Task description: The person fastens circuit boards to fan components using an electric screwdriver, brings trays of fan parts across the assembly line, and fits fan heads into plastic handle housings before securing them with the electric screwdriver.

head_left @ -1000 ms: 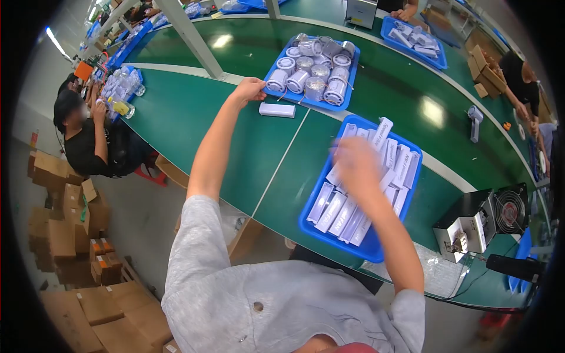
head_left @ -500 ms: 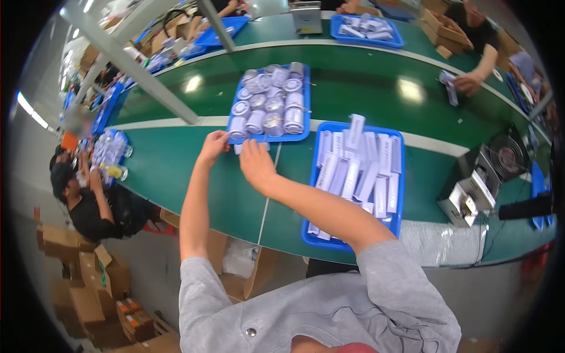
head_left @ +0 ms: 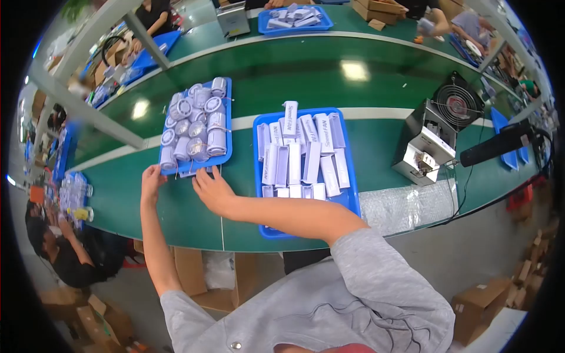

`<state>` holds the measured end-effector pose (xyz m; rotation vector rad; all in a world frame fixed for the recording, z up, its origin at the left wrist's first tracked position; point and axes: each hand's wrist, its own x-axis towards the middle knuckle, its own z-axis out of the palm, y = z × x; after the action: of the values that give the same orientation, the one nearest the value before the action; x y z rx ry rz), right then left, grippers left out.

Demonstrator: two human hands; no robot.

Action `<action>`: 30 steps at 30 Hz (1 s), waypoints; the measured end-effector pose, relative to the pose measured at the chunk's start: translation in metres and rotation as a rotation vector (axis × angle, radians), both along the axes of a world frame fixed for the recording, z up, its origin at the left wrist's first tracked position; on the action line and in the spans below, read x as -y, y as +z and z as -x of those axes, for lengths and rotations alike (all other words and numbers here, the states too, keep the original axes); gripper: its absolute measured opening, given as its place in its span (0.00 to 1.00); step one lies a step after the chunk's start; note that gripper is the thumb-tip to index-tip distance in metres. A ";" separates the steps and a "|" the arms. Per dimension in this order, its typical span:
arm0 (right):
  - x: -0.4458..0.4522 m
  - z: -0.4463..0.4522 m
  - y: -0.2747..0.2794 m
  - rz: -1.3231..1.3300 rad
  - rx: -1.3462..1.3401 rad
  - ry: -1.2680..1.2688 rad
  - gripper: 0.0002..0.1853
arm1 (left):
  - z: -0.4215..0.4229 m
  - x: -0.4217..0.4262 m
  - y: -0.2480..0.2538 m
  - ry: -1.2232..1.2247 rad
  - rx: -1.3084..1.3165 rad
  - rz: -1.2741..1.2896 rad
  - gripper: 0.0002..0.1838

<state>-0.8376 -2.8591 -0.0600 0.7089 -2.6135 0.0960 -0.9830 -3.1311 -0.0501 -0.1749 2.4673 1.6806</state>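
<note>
A blue tray full of white and clear cylindrical parts stands at the left on the green bench. At its near left corner is my left hand, its fingers closed at the rim; what they hold is too small to tell. My right hand reaches to the tray's near edge, fingers apart over a white strip-shaped part that is mostly hidden under the edge. To the right, a second blue tray holds several white elongated covers, some lettered "Speed FAN".
A metal device with a round fan stands on the right, beside a black handheld tool and bubble wrap. Co-workers sit at the far left and across the bench. A metal post rises at the left.
The view has swung right. Since a second ago my right hand has left the tray of covers and come to the cylinder tray's near edge. My left hand stays by that tray's corner.
</note>
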 end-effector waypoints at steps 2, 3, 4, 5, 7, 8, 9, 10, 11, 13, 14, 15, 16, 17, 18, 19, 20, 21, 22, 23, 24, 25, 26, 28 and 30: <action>0.003 0.001 -0.004 0.010 -0.105 0.067 0.22 | -0.008 -0.010 0.001 0.053 -0.023 0.024 0.13; 0.002 0.000 0.005 0.019 0.015 0.145 0.16 | -0.013 -0.012 -0.002 0.076 -0.032 0.018 0.13; -0.003 -0.006 0.010 0.119 0.041 0.211 0.14 | -0.014 -0.007 -0.007 0.036 -0.036 0.026 0.13; -0.011 -0.015 0.020 0.088 0.084 0.220 0.15 | -0.024 -0.016 0.001 0.068 -0.051 -0.008 0.13; -0.034 -0.030 0.047 0.145 0.388 0.284 0.21 | -0.038 -0.025 0.011 0.062 -0.081 -0.021 0.14; -0.048 -0.039 0.062 0.222 0.554 0.282 0.23 | -0.046 -0.027 0.017 0.043 -0.051 -0.022 0.17; -0.068 -0.050 0.087 0.329 0.630 0.225 0.25 | -0.056 -0.021 0.015 0.067 -0.041 -0.022 0.17; -0.092 -0.062 0.111 0.431 0.703 0.153 0.26 | -0.065 -0.019 0.010 0.049 -0.060 -0.021 0.19; -0.122 -0.070 0.125 0.533 0.616 0.108 0.28 | -0.072 -0.019 0.006 0.026 -0.083 -0.023 0.22; -0.186 -0.083 0.123 0.630 0.398 -0.016 0.25 | -0.101 -0.017 0.010 0.107 -0.028 -0.035 0.24; -0.213 -0.094 0.126 0.656 0.352 -0.147 0.23 | -0.117 -0.019 0.015 0.161 -0.006 -0.041 0.24; -0.236 -0.104 0.128 0.757 0.432 -0.310 0.22 | -0.129 -0.008 0.012 0.153 -0.001 -0.039 0.24; -0.258 -0.116 0.125 0.856 0.514 -0.472 0.21 | -0.140 -0.001 0.010 0.160 0.005 -0.037 0.24; -0.282 -0.130 0.110 1.021 0.509 -0.482 0.20 | -0.155 0.006 0.010 0.144 0.037 -0.069 0.25; -0.300 -0.141 0.095 1.189 0.495 -0.484 0.19 | -0.166 0.011 0.011 0.132 0.057 -0.099 0.25; -0.308 -0.149 0.090 1.233 0.463 -0.533 0.17 | -0.176 0.015 0.008 0.118 0.054 -0.122 0.26; -0.312 -0.158 0.087 1.275 0.437 -0.585 0.17 | -0.183 0.015 0.010 0.136 0.058 -0.113 0.26; -0.314 -0.165 0.085 1.227 0.429 -0.652 0.14 | -0.189 0.014 0.012 0.117 0.056 -0.101 0.26; -0.319 -0.170 0.079 1.229 0.444 -0.638 0.14 | -0.195 0.014 0.014 0.097 0.051 -0.088 0.26; -0.323 -0.174 0.071 1.212 0.438 -0.689 0.14 | -0.199 0.018 0.013 0.097 0.071 -0.077 0.26; -0.326 -0.178 0.063 1.194 0.430 -0.745 0.14 | -0.202 0.022 0.012 0.103 0.072 -0.069 0.26; -0.325 -0.180 0.062 1.080 0.433 -0.813 0.14 | -0.204 0.022 0.013 0.090 0.076 -0.057 0.26; -0.324 -0.181 0.060 1.087 0.431 -0.816 0.14 | -0.203 0.022 0.016 0.072 0.078 -0.046 0.26; -0.316 -0.182 0.059 1.243 0.448 -0.744 0.13 | -0.203 0.017 0.028 0.061 0.093 0.013 0.26; -0.315 -0.174 0.053 1.368 0.556 -0.713 0.14 | -0.198 0.023 0.030 0.010 0.135 0.127 0.27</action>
<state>-0.6640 -2.5440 -0.0073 -0.7906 -2.2625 1.7753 -0.7847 -3.1536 -0.0199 -0.3055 2.4763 1.4646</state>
